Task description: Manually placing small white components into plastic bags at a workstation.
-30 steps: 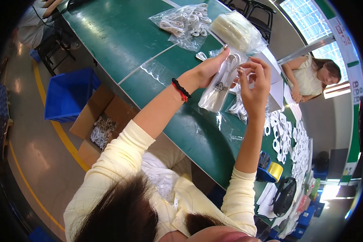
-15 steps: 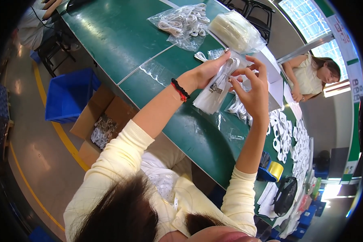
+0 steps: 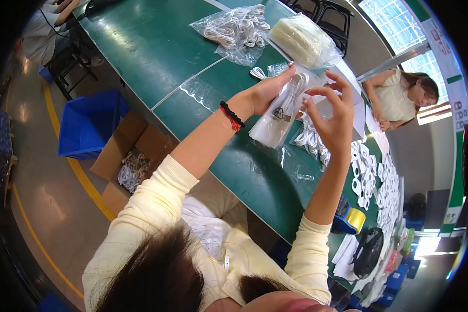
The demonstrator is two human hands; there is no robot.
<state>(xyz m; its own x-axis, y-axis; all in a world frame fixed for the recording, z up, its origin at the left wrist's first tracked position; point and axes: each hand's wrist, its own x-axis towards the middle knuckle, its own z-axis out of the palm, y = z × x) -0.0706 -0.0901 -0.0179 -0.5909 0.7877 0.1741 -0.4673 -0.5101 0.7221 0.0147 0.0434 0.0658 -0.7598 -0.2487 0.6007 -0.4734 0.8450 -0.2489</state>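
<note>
Workshop floor (image 3: 47,171) marked by a yellow line (image 3: 92,190) lies at the far left, where a blue bin (image 3: 80,119) stands beside an open cardboard box (image 3: 117,140) of tangled white pieces (image 3: 132,171). Next comes a green table (image 3: 156,52), a clear sack of white cables (image 3: 244,28) near its far side. Over it, the person's left hand (image 3: 269,91) grips a clear bag (image 3: 269,127), a coiled white cable (image 3: 296,88) showing at its upper part. Alongside, the right hand (image 3: 334,117) bends thumb and forefinger toward the coil; whether they pinch anything cannot be told. Settling the coil in the bag seems the step in hand; the next move calls for a steady left grip and light right-hand guidance. Farther right come a blue tape dispenser (image 3: 351,219), white ring-shaped pieces (image 3: 384,200) and another person (image 3: 400,99).
</note>
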